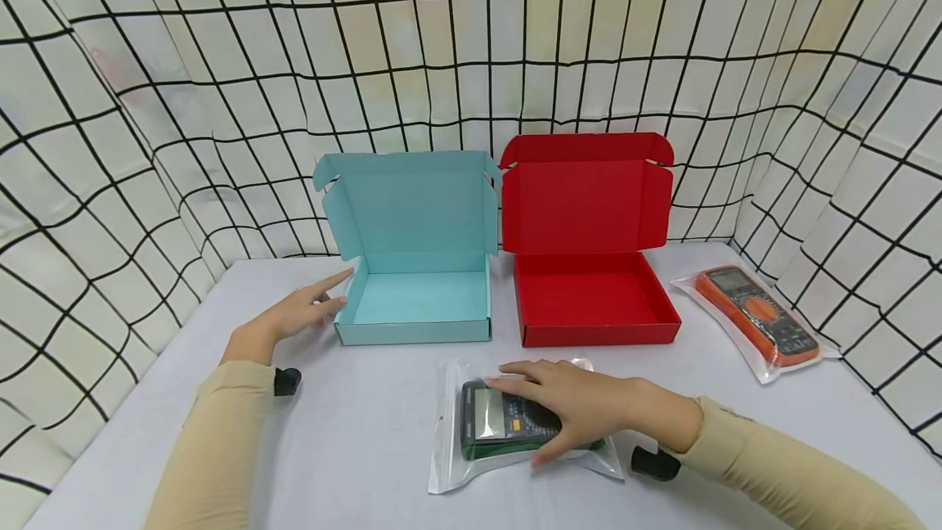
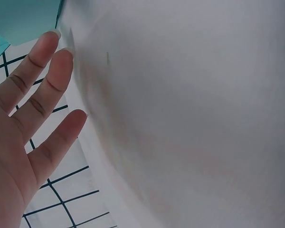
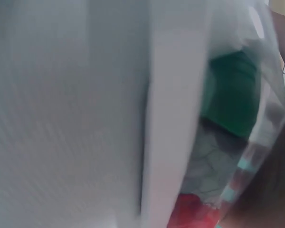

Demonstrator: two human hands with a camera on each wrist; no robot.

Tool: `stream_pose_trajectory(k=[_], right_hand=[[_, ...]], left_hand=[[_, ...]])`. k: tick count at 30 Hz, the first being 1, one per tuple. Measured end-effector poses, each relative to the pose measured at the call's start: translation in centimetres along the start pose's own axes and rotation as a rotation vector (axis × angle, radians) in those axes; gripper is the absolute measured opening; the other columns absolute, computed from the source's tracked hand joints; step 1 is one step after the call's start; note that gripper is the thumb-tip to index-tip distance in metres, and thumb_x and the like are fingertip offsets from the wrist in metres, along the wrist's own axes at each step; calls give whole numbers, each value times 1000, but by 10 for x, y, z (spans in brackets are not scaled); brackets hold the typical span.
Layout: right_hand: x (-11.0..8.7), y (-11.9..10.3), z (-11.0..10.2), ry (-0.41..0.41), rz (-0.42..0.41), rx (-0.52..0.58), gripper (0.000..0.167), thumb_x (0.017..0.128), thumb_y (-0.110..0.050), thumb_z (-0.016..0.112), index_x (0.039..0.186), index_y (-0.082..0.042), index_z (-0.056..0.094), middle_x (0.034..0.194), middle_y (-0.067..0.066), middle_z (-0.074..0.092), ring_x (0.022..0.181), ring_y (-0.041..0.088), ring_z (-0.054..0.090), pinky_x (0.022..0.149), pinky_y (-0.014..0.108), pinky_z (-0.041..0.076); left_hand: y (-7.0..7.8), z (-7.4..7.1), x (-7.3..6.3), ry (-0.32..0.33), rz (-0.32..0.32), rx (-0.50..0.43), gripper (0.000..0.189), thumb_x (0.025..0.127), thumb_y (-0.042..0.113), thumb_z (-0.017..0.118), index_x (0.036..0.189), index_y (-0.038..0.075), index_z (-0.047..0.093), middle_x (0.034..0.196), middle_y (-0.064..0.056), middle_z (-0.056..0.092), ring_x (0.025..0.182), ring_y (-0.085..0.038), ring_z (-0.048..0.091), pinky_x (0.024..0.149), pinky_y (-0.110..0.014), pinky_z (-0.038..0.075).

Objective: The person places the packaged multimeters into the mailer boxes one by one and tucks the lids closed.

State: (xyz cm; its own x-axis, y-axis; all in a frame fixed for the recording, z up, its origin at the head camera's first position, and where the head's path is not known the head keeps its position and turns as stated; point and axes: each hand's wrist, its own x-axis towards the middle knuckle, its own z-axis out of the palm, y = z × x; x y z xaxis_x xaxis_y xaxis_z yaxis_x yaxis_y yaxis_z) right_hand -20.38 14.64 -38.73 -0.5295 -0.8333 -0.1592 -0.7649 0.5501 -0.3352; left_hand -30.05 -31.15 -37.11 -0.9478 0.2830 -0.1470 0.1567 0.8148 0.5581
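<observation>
A multimeter with a dark face and green casing lies in a clear plastic bag on the white table. My right hand holds it from above, fingers along its far edge and thumb at its near edge. The right wrist view is blurred, with the green casing seen through the bag. At the left side of an open teal box, my left hand has its index finger extended with the fingertips at the box wall. In the left wrist view several fingers are loosely extended.
An open red box stands right of the teal one, both lids raised at the back. An orange multimeter lies bagged at the far right. Sheeting with a black grid encloses the table's back and sides.
</observation>
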Motion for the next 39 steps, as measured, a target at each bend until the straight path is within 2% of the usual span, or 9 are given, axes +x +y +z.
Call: stream_pose_trajectory(k=[9, 14, 20, 26, 39], right_hand=[[-1, 2, 3, -3, -10, -16, 97, 86, -61, 74, 164, -39, 22, 164, -4, 29, 143, 19, 34, 110, 55, 39], [-2, 0, 4, 18, -24, -30, 92, 89, -55, 74, 164, -38, 22, 164, -4, 29, 143, 20, 36, 110, 55, 40], [-1, 0, 6, 33, -29, -55, 89, 90, -51, 73, 163, -39, 24, 163, -3, 32, 141, 20, 39, 109, 55, 42], [0, 0, 7, 41, -36, -56, 86, 90, -49, 74, 162, -41, 29, 160, -2, 36, 136, 18, 43, 106, 52, 44], [-4, -2, 5, 37, -123, -108, 76, 94, -46, 70, 160, -44, 32, 159, 0, 38, 131, 17, 45, 102, 47, 48]], left_hand=[[-1, 2, 3, -7, 11, -17, 72, 107, 41, 48, 165, 13, 18, 106, -16, 60, 91, -27, 59, 91, -61, 44], [-4, 3, 4, -25, 0, -39, 72, 107, 42, 47, 165, 14, 16, 100, -13, 59, 89, -26, 56, 93, -62, 42], [-3, 3, 3, -41, -18, -60, 74, 106, 43, 48, 165, 14, 15, 102, -13, 60, 91, -26, 56, 96, -65, 40], [-2, 3, 2, -44, -24, -76, 73, 106, 43, 48, 165, 16, 15, 97, -12, 59, 91, -25, 55, 96, -62, 39], [-4, 2, 4, -63, -19, -93, 73, 106, 43, 48, 166, 16, 14, 92, -11, 59, 89, -25, 54, 97, -63, 37]])
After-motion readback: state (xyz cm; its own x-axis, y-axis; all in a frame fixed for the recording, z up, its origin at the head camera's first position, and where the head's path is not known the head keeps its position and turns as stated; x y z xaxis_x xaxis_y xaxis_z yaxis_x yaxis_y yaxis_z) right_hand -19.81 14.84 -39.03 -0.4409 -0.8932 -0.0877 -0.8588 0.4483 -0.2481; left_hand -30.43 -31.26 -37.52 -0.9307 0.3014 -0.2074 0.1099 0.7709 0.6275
